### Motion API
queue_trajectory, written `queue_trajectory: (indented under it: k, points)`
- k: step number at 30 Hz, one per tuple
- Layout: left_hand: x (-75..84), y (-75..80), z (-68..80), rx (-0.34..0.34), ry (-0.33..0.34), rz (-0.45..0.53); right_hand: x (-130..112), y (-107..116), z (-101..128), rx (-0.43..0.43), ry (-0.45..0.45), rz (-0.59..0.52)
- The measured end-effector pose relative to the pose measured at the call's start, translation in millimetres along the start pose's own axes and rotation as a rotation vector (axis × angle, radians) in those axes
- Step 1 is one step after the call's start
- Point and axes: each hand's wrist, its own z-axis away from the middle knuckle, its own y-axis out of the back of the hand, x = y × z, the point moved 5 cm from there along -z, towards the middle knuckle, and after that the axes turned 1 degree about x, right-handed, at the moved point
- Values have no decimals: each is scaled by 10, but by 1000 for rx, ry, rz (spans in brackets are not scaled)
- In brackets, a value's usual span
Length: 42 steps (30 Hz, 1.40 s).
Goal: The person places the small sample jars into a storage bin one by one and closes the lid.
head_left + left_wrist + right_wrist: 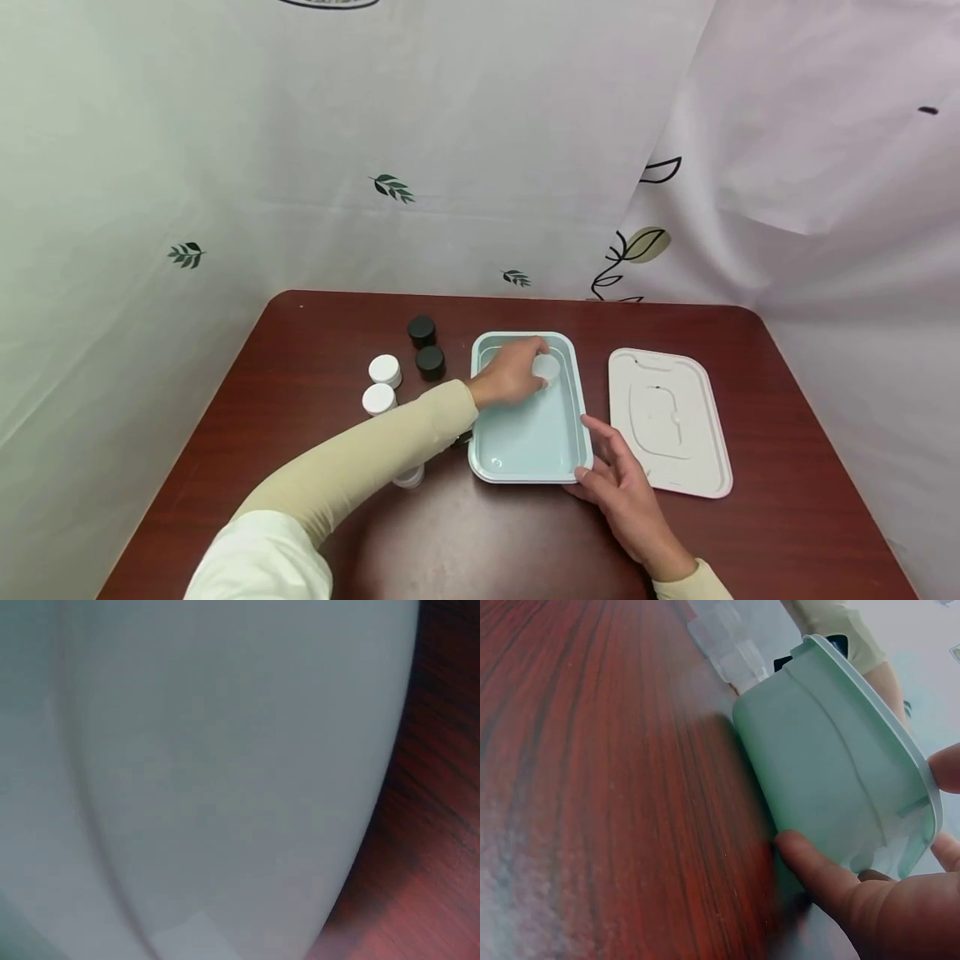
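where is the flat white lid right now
In the head view the flat white rectangular plastic lid lies on the dark red wooden table, right of the pale green plastic container and just beyond the right hand.

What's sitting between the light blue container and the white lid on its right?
In the head view only bare table lies between the container and the lid; the right hand sits at the container's near corner.

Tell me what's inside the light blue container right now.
In the container the left hand holds a white-lidded jar. The hand hides the jar's body; the remaining floor looks bare.
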Motion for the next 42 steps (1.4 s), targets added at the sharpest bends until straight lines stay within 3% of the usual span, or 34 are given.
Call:
queue_trajectory:
  k: [11, 16, 20, 26, 33, 42]
  points:
    - [-68, 34, 98, 33, 24, 9, 28, -61, -21, 3, -22, 6]
    - [-24, 183, 211, 78, 26, 68, 25, -90, -27, 4, -33, 15]
    - [32, 348, 346, 116, -10, 162, 11, -102, -30, -8, -12, 10]
    - [62, 589, 683, 165, -1, 304, 11, -105, -23, -7, -11, 17]
    - [-121, 840, 1196, 269, 59, 426, -3, -108, -9, -10, -8, 11]
    - [-447, 816, 1794, 345, 106, 513, -40, -57, 22, 6, 7, 37]
